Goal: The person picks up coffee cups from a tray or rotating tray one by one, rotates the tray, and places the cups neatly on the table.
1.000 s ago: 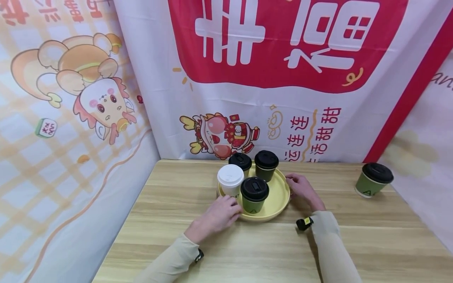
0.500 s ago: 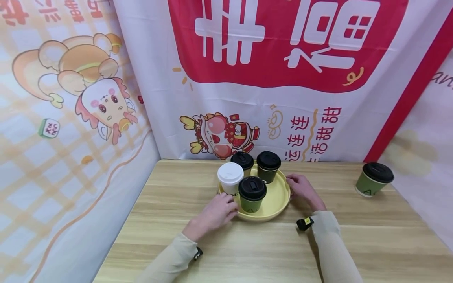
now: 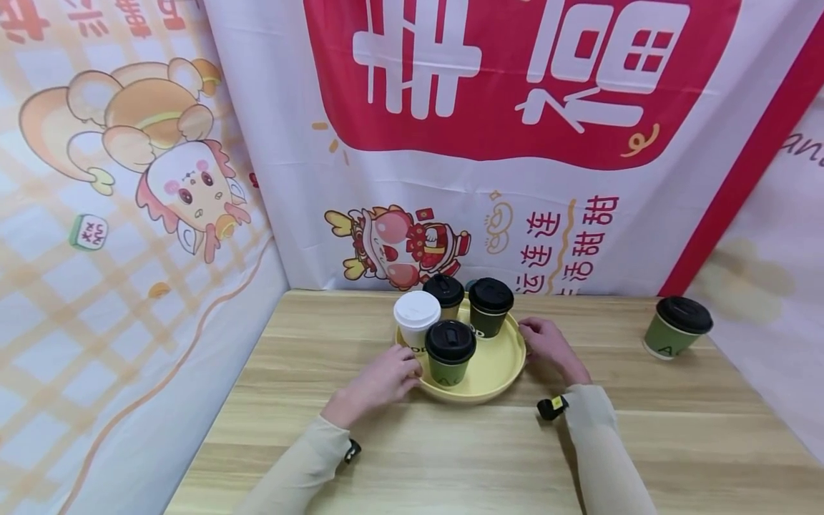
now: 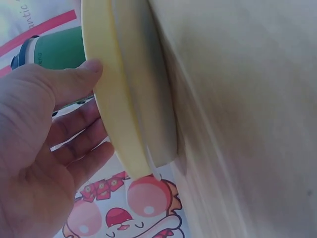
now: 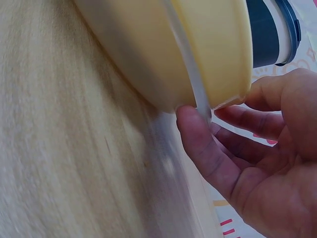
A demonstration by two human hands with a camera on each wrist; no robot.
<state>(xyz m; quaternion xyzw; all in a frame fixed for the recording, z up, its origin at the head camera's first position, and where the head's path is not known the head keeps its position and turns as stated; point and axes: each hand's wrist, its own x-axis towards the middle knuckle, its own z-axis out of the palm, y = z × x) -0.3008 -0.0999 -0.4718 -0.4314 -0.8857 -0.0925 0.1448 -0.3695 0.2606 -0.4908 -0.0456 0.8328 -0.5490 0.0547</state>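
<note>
A round yellow turntable tray (image 3: 496,368) sits on the table, with a pale seam between its rim and base in both wrist views. On it stand a white-lidded cup (image 3: 416,315), a black-lidded green cup (image 3: 449,354) in front, and two black-lidded cups behind, one brown (image 3: 444,295) and one dark green (image 3: 491,307). My left hand (image 3: 383,375) pinches the front-left rim, thumb (image 4: 91,69) on the outer wall and fingers behind. At the right side, my right hand (image 3: 550,347) holds the edge, its thumb (image 5: 193,131) low near the base.
Another black-lidded green cup (image 3: 678,327) stands alone at the right of the wooden table (image 3: 463,458). Printed cloth (image 3: 302,179) hangs right behind the table's back edge and along both sides.
The cups have turned clockwise with the tray: the front green cup shifted left, the back two rightward. My left hand moved left along with the rim; the right hand stays in place.
</note>
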